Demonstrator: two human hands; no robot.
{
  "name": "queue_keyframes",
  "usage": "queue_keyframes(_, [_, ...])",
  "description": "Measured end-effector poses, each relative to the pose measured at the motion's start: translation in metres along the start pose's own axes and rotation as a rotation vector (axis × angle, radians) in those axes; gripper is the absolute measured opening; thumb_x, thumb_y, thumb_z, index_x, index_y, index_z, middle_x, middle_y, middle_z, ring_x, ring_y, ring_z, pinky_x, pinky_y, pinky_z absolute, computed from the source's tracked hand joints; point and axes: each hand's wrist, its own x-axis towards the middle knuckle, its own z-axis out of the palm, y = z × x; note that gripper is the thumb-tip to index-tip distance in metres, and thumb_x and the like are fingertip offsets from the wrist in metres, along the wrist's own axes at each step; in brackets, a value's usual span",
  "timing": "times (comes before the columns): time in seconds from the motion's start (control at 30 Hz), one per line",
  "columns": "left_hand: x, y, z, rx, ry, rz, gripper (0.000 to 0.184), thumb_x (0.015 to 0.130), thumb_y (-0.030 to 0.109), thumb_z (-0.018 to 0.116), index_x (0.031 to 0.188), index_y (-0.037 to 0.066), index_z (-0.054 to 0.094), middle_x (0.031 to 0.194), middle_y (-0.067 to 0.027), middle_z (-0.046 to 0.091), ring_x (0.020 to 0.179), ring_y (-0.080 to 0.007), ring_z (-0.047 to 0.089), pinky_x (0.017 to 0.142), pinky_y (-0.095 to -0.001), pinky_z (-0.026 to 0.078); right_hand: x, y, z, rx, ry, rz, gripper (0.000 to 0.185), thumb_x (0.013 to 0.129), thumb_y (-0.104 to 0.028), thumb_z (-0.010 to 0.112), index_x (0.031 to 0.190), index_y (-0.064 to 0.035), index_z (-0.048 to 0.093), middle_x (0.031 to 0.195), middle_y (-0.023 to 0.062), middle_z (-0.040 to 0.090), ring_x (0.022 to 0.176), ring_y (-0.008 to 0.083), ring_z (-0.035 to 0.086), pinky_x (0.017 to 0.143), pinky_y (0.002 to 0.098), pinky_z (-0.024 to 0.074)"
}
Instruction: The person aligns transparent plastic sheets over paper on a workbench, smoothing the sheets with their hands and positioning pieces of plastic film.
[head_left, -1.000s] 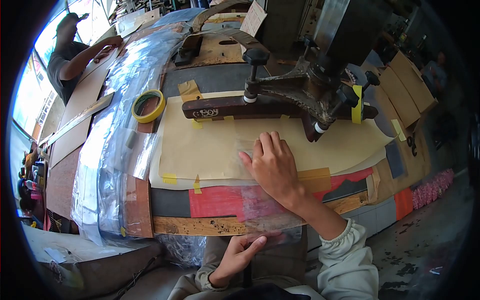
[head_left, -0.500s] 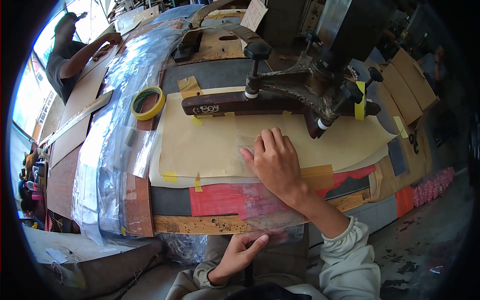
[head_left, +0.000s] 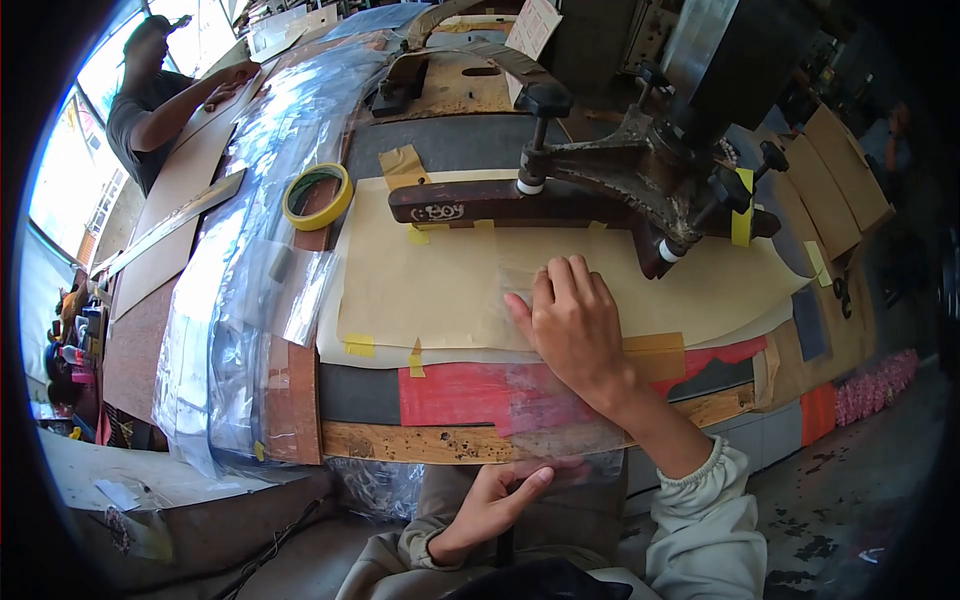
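My right hand rests palm down on a clear plastic sheet that lies over cream paper, its thumb apart from the fingers. The sheet runs down over the wooden front edge of the table. Below that edge, my left hand is at the sheet's hanging end; its fingers are partly behind the plastic and their grip is unclear. Just beyond my right hand, a dark bar under a metal clamp head lies across the paper. Red material shows between paper and edge.
A yellow tape roll sits on plastic film at the left. Another person leans over boards at the upper left. Black scissors and a cardboard box are at the right.
The view has shifted, so the table and clamp appear farther right. Both hands keep nearly the same place on the plastic sheet.
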Motion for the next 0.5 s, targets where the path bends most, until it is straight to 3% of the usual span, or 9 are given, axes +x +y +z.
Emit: queue_keyframes(0.5, [0.0005,0.0004,0.001,0.01,0.014,0.008,0.034,0.1,0.016,0.043,0.121,-0.007,0.056,0.116,-0.0132,0.064,0.112,-0.0165,0.057,0.102,-0.0302,0.039,0.0002,0.0004,-0.0003,-0.002,0.002,-0.004,0.033,0.079,-0.031,0.068,0.068,0.0007,0.064,0.08,0.0081,0.051,0.085,0.0212,0.052,0.066,0.0311,0.0464])
